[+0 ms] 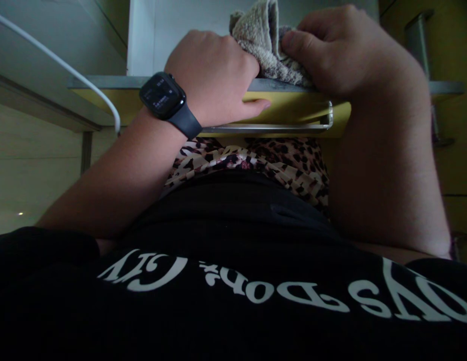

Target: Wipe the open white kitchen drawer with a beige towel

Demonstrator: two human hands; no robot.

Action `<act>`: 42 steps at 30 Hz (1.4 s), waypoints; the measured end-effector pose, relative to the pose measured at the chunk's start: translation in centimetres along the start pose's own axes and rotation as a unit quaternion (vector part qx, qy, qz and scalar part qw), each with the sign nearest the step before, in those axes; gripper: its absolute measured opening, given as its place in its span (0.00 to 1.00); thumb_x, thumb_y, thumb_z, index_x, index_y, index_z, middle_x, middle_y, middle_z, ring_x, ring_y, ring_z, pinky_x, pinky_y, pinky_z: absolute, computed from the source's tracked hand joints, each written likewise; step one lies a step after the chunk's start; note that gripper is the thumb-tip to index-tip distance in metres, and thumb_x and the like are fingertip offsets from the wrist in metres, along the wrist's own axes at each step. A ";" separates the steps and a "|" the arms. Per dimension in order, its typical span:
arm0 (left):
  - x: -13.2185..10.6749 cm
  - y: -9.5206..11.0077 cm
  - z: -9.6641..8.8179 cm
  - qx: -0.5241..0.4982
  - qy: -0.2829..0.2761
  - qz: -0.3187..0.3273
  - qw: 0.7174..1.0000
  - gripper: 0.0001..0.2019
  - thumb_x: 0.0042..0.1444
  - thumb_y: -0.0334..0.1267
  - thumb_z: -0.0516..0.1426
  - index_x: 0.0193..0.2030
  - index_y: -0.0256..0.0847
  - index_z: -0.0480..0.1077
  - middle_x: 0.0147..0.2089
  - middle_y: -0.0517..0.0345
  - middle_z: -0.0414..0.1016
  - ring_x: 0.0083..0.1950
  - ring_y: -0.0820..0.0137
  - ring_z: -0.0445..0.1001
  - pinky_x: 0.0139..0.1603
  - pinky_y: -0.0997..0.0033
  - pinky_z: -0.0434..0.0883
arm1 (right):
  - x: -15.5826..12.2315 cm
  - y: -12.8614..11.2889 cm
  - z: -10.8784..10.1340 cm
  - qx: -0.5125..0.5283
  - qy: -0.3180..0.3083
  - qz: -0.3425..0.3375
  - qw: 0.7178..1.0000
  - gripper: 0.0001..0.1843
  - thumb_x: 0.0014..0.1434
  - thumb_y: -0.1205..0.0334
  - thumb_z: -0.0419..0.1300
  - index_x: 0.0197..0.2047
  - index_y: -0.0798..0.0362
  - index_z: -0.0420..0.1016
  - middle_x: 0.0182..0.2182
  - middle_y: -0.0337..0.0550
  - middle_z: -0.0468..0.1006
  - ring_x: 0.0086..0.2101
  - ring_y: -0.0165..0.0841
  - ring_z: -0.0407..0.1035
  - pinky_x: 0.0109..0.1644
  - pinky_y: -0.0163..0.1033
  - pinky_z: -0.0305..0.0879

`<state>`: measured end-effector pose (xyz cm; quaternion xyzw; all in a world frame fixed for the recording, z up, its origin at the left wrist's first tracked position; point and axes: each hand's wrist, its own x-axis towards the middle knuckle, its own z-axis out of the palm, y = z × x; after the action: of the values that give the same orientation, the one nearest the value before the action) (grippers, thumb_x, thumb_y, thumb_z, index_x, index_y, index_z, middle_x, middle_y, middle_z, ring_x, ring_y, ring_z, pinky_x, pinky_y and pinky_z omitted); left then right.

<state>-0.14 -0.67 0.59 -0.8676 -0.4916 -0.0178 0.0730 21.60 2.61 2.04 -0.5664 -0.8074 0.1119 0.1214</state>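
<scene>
A crumpled grey-beige towel cloth [258, 42] rests over the grey top edge of a yellow drawer front [293, 108]. My right hand [331, 50] is closed on the cloth's right side, thumb pressed against it. At the cloth's left, my left hand [214, 75], with a black smartwatch [163, 95] at the wrist, wraps over the drawer's top edge. Its thumb lies outside along the yellow face while the other fingers bend down inside, their tips hidden. The knuckle of the left index finger meets the cloth.
The pulled-out drawer has a pale interior [191, 15] and a metal bar handle [267, 129] just below my left hand. A white cable [60, 60] crosses the left side. Yellow cabinet fronts with another metal handle [419, 40] stand at the right. My body is close to the drawer.
</scene>
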 end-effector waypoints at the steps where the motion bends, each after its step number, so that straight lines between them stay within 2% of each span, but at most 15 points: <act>1: 0.0 0.0 0.0 0.000 -0.001 0.000 1.000 0.38 0.66 0.67 0.49 0.56 0.33 0.80 0.52 0.36 0.82 0.61 0.40 0.79 0.57 0.42 0.74 | 0.0 0.0 0.0 0.000 0.000 0.000 1.000 0.24 0.70 0.43 0.51 0.32 0.54 0.68 0.25 0.38 0.59 0.30 0.29 0.58 0.41 0.39 0.53; 4: 0.0 0.1 -0.1 0.006 -0.001 0.002 1.000 0.38 0.66 0.66 0.48 0.56 0.32 0.80 0.52 0.36 0.82 0.61 0.41 0.80 0.57 0.44 0.74 | 0.0 0.0 0.0 0.004 -0.004 -0.001 1.000 0.23 0.70 0.44 0.52 0.31 0.53 0.65 0.25 0.37 0.57 0.28 0.28 0.51 0.39 0.39 0.48; 6: 0.0 0.1 -0.1 0.007 0.001 0.004 1.000 0.38 0.67 0.66 0.48 0.56 0.32 0.80 0.52 0.36 0.82 0.60 0.41 0.80 0.56 0.44 0.75 | 0.0 -0.1 0.0 0.010 -0.006 -0.003 1.000 0.23 0.70 0.44 0.52 0.31 0.53 0.63 0.25 0.37 0.57 0.28 0.27 0.49 0.38 0.40 0.45; 12: 0.0 0.1 0.0 0.002 0.014 0.015 1.000 0.37 0.67 0.65 0.49 0.55 0.30 0.81 0.50 0.32 0.82 0.58 0.35 0.81 0.53 0.38 0.76 | -0.1 -0.1 0.0 0.012 -0.009 0.000 1.000 0.23 0.70 0.45 0.52 0.30 0.52 0.61 0.25 0.37 0.57 0.28 0.28 0.50 0.37 0.40 0.44; 19: 0.0 0.1 -0.1 0.004 0.018 0.016 1.000 0.36 0.67 0.64 0.50 0.54 0.29 0.81 0.48 0.31 0.82 0.56 0.34 0.81 0.53 0.37 0.76 | 0.0 0.0 0.0 0.010 -0.007 0.001 1.000 0.23 0.70 0.45 0.53 0.30 0.53 0.63 0.24 0.37 0.58 0.27 0.27 0.51 0.36 0.40 0.44; 27: 0.0 0.0 0.1 0.004 0.018 0.020 1.000 0.37 0.67 0.65 0.50 0.54 0.30 0.81 0.48 0.35 0.82 0.57 0.36 0.81 0.55 0.36 0.77 | -0.1 0.1 0.3 0.006 -0.008 0.006 1.000 0.25 0.71 0.42 0.51 0.37 0.56 0.74 0.27 0.39 0.64 0.29 0.27 0.52 0.38 0.38 0.45; 37: 0.1 0.0 0.0 -0.005 0.016 0.020 1.000 0.37 0.67 0.65 0.51 0.54 0.28 0.81 0.47 0.32 0.82 0.57 0.29 0.80 0.52 0.26 0.75 | -0.1 0.0 0.0 0.010 -0.009 0.007 1.000 0.24 0.71 0.43 0.51 0.35 0.55 0.70 0.27 0.37 0.60 0.28 0.26 0.50 0.38 0.38 0.44; 42: 0.0 0.1 -0.1 0.003 0.011 0.017 1.000 0.38 0.67 0.65 0.50 0.54 0.28 0.80 0.48 0.33 0.81 0.58 0.30 0.80 0.53 0.28 0.76 | 0.0 0.1 0.0 0.005 -0.011 -0.001 1.000 0.24 0.71 0.42 0.51 0.33 0.54 0.67 0.27 0.38 0.59 0.29 0.27 0.50 0.39 0.39 0.45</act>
<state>-0.05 -0.69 0.66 -0.8755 -0.4758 -0.0245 0.0808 21.66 2.63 1.99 -0.5641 -0.8084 0.1222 0.1159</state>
